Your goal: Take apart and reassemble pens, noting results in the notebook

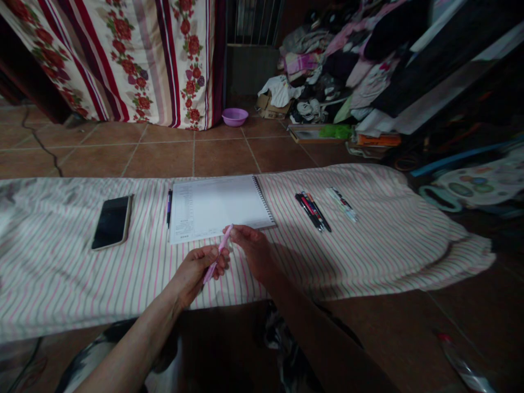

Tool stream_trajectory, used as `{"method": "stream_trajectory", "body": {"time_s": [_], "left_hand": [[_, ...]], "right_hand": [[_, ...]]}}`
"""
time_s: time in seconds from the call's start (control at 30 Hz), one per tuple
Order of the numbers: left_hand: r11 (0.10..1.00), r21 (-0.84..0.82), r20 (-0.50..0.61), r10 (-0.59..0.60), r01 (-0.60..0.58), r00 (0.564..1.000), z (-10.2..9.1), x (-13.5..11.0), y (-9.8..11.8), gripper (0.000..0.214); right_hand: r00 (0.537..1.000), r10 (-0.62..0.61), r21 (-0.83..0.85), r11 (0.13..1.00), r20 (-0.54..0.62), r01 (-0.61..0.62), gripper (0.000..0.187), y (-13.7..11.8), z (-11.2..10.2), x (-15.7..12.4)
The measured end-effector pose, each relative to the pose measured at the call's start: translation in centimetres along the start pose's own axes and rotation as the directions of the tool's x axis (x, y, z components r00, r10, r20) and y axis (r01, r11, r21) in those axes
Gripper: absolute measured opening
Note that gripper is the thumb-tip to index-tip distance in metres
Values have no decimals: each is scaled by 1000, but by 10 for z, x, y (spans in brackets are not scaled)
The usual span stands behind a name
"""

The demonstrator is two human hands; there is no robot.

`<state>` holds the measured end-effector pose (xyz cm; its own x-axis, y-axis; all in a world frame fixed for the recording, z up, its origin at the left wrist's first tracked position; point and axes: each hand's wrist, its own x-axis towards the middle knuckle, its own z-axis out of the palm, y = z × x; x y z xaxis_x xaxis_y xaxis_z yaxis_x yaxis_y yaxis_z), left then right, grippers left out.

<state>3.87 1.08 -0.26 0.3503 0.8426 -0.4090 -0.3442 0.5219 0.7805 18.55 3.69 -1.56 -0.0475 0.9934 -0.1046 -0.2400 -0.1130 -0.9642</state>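
A pink pen (222, 246) is held slantwise between my two hands, just over the near edge of the notebook. My left hand (200, 267) is closed round its lower part. At its upper end, the fingertips of my right hand (254, 248) pinch the pen. Beyond the hands lies a spiral-bound notebook (221, 202), open at a mostly blank page with printed lines along its left side and coils on the right. A dark pen with a purple part (169, 207) rests along the notebook's left edge.
A striped cloth (139, 273) covers the low surface. On it lie a phone (111, 221) at left, several dark pens (313, 212) and some white pens (343, 203) at right. Past it are a purple basin (234, 117) and heaped clothes (311, 65); a bottle (462, 363) is at lower right.
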Motion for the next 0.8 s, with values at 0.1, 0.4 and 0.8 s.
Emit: {"method": "stream_trajectory", "body": {"time_s": [0.1,0.4,0.8], "left_hand": [[1000,17,5,15,-15,1000,0,0,0,31],[996,65,21,56,-57,998,0,0,-2,28],[998,28,10,55,-55,998,0,0,1,27]], "right_hand": [[1000,3,-22,1000,-22,-3,23,-1,1,0],[998,10,-74,997,-54,-14,28,-6,4,-2],[996,50,28,998,67,-52,33,-3,4,-2]]}}
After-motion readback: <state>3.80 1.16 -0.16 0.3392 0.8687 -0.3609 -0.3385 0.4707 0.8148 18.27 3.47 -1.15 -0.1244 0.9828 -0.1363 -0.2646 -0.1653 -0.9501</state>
